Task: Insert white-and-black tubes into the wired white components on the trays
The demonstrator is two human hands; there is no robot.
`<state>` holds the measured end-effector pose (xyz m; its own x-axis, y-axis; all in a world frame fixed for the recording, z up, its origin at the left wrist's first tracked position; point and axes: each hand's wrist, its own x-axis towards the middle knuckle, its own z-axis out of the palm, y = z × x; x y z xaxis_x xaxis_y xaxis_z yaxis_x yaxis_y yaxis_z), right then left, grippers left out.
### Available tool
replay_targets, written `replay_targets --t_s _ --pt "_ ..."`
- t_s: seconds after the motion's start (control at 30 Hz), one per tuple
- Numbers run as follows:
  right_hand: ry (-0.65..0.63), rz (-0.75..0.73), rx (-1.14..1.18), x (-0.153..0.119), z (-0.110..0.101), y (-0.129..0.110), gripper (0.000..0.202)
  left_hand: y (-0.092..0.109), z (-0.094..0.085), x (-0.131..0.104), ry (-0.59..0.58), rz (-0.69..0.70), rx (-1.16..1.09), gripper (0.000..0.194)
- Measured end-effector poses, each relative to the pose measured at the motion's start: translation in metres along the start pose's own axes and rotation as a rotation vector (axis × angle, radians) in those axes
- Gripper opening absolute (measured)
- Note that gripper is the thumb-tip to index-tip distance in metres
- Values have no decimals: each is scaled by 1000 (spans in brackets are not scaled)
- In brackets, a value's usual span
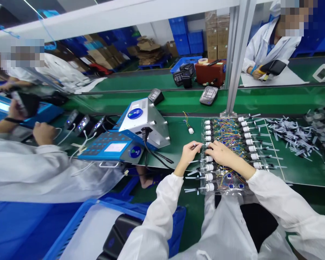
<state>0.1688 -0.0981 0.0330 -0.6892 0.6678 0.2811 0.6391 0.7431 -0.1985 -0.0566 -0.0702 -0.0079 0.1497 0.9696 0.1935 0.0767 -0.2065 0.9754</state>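
Spreading beneath the tray, a smooth green surface [176,126] is seen. Left of the tray, a boxy metal instrument [143,122] is set. By the thin, clear plastic tray [222,189] itself, little rigidity seems offered, so cylinders could be jolted loose if its rim were pressed. Right of it, slender pale strips are heaped [292,137]. At its left edge, the left hand [189,154]'s grip appears clamped on a thin strip; the right hand [221,154] is laid over it, its grip too hidden to tell. Glossy white cylinders [210,177] line both sides; between them, tangled coloured wires [227,135] could be snagged by knuckles and strained.
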Motion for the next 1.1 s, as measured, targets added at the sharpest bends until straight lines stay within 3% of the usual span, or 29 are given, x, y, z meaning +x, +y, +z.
replay_targets --t_s 0.13,0.33,0.43,0.7,0.93,1.1 --pt "65 24 73 0 -1 0 16 -1 8 -10 -8 35 51 23" --pt "307 246 562 -2 4 1 28 -1 15 -14 24 42 50 21" --pt "361 276 680 -1 8 3 24 -1 18 -15 59 8 8 23" --pt "351 319 722 1 11 1 26 -1 19 -16 61 -19 -12 24" --pt "316 365 747 1 11 1 25 0 30 -19 107 -49 -89 30" --pt "331 319 681 1 15 1 24 2 29 -21 93 -23 -45 24"
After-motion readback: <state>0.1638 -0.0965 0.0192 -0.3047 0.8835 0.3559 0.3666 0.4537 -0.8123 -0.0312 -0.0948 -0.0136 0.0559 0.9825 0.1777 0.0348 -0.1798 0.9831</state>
